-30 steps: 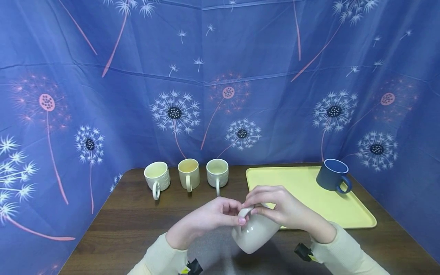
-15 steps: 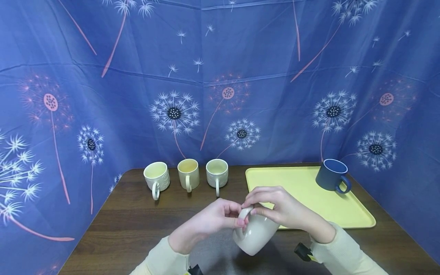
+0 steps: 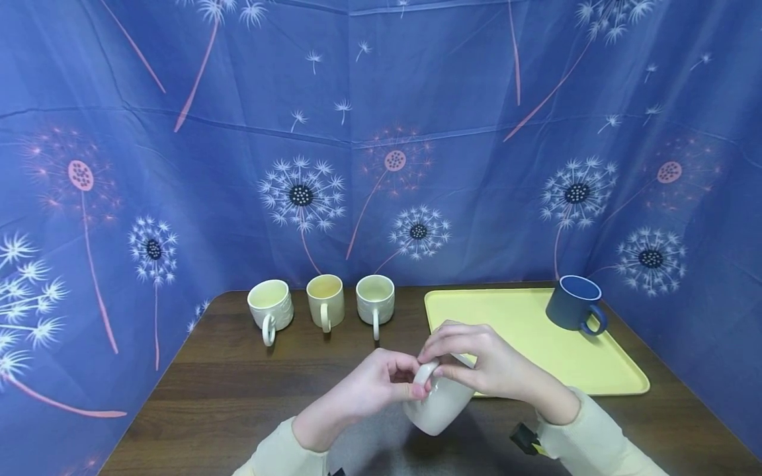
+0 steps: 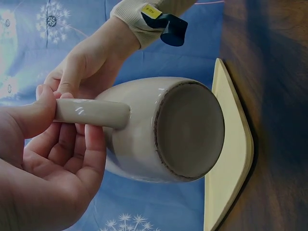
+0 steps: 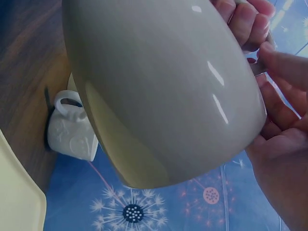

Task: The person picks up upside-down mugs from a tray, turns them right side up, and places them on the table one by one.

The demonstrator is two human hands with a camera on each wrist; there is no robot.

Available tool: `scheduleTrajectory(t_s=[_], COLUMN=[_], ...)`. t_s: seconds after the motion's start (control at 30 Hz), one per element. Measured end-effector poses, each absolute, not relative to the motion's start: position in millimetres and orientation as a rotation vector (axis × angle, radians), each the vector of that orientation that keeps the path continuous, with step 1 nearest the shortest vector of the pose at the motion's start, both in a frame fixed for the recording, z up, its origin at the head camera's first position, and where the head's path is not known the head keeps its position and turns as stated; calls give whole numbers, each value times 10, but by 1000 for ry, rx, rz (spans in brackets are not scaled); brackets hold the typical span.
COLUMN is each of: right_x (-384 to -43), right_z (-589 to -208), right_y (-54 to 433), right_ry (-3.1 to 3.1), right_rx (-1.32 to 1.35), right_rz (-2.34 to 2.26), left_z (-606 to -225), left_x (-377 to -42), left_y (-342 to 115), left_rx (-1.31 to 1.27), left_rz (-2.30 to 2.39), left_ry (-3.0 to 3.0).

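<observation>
A glossy off-white mug [image 3: 442, 404] is held above the front of the table, tilted so its base points down and toward me. My left hand [image 3: 381, 378] pinches the mug's handle [image 4: 94, 112] between thumb and fingers. My right hand [image 3: 476, 356] grips the mug from the other side, thumb and fingertips by the upper end of the handle and the rim. In the left wrist view the round unglazed base [image 4: 191, 131] faces the camera, with a dark ring around its edge. The right wrist view is mostly filled by the mug's smooth side.
Three pale mugs stand in a row at the back: a left one [image 3: 270, 305], a middle one [image 3: 333, 311] and a right one [image 3: 376, 299]. A yellow tray [image 3: 500, 317] lies at right, bearing a dark blue mug [image 3: 568, 307]. Blue patterned cloth [image 3: 476, 198] hangs behind the table.
The held mug has turned slightly between the hands, and its side shows narrower now. My left hand has shifted a little toward the right and down. The standing mugs and tray have stayed put.
</observation>
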State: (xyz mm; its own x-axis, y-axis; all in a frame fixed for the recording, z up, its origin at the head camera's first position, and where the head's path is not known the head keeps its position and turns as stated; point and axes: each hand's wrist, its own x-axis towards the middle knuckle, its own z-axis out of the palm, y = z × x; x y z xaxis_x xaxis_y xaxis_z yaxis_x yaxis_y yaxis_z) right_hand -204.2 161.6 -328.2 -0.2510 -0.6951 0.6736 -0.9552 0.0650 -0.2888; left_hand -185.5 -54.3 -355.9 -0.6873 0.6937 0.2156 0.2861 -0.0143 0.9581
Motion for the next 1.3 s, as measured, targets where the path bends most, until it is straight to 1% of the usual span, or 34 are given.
scheduleTrajectory(t_s=[0.13,0.27,0.73,0.97,1.3], right_x=[-2033,-2010,-2009,-2051,-2133], right_z=[-3287,-3271,-3282,-3315,-3342], right_y=[1595,1597,1765,1867,2156], right_ry=[-1985,-2051,-2258,-2250,-2351], right_rx=[1634,1559,1118,970,709], right_rz=[999,975,897,793,851], left_z=[-3582,-3617,-3671,-3697,-3785], left_x=[-1842,-1843,-1841,-1839,-1838], left_y=[-550,-569,-649,-709,-809], left_rx=[1059,1074,966,961,916], left_rz=[1776,1823,1898,1883,1982], left_ry=[1946,1956,2098,2230,2306])
